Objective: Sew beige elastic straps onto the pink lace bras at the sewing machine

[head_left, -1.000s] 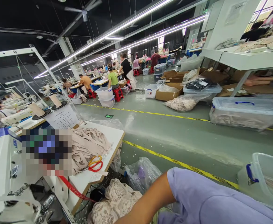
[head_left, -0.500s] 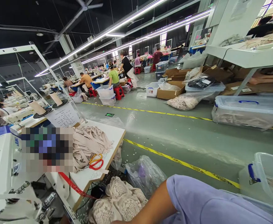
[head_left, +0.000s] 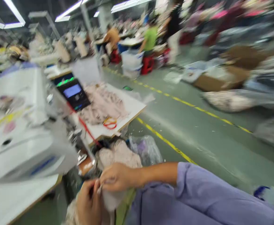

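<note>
My right hand [head_left: 119, 177] reaches in from the right, fingers closed in a pinch on a pale fabric piece [head_left: 113, 200]. My left hand [head_left: 89, 201] meets it fingertip to fingertip, closed on the same cloth's edge. Motion blur hides the exact grip. The cloth hangs below my fingers over my lap. Just beyond my hands lies a bundle of beige lace garments [head_left: 121, 153]. To the left stands a white sewing machine [head_left: 31, 131]. Scissors with orange and red handles [head_left: 110, 122] rest on the white table [head_left: 133, 107], beside a heap of beige fabric strips [head_left: 104, 103].
A control panel with a lit screen [head_left: 71, 91] sits by the machine, and a red strap [head_left: 83, 123] runs down from it. A clear plastic bag [head_left: 147, 150] lies on the floor near yellow tape [head_left: 167, 142]. Co-workers, bins and boxes are farther off.
My view has swung left and down, so the scene shifts and blurs. Both hands now show, together on the pale fabric piece; before, only my forearm and part of one hand showed.
</note>
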`<state>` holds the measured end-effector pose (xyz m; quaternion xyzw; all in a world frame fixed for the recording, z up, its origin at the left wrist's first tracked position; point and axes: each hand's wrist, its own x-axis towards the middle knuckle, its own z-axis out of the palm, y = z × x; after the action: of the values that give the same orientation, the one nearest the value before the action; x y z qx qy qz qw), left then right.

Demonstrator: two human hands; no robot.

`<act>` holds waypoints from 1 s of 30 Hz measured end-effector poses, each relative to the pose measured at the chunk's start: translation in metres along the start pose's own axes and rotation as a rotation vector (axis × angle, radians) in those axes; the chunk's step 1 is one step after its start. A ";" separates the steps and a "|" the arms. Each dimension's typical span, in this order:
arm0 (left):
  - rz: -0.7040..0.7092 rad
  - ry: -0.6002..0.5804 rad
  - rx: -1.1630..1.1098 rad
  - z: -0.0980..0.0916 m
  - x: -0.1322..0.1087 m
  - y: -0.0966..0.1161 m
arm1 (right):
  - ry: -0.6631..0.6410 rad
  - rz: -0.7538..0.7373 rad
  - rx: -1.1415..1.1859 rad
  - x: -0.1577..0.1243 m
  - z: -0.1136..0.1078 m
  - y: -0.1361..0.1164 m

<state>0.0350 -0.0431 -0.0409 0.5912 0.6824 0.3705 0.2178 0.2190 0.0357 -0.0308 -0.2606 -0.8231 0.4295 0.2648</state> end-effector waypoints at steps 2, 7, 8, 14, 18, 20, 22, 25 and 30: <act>0.066 0.053 -0.068 -0.002 -0.005 -0.007 | 0.026 -0.048 0.139 0.002 0.021 0.002; 0.066 0.080 -0.266 0.003 -0.004 -0.021 | 0.109 0.026 0.288 0.009 0.037 0.009; 0.057 0.075 -0.282 0.003 -0.006 -0.021 | 0.096 0.052 0.285 0.010 0.035 0.009; 0.105 0.074 -0.110 -0.007 -0.010 -0.014 | 0.117 0.074 -0.047 0.023 0.009 0.006; 0.269 0.058 0.054 -0.018 -0.006 -0.004 | -0.059 0.003 -0.075 0.035 -0.002 0.005; 0.268 0.045 0.092 -0.021 -0.003 0.000 | -0.137 0.040 0.007 0.038 -0.004 0.005; 0.241 0.021 0.105 -0.023 0.000 0.002 | -0.178 0.076 0.082 0.040 -0.006 0.006; 0.190 -0.021 0.095 -0.025 0.003 0.002 | -0.237 0.108 0.126 0.040 -0.008 0.008; 0.133 -0.069 0.055 -0.026 0.006 0.000 | -0.317 0.137 0.128 0.042 -0.013 0.008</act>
<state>0.0148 -0.0442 -0.0235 0.6535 0.6435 0.3448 0.2000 0.1990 0.0744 -0.0218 -0.2280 -0.8058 0.5337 0.1180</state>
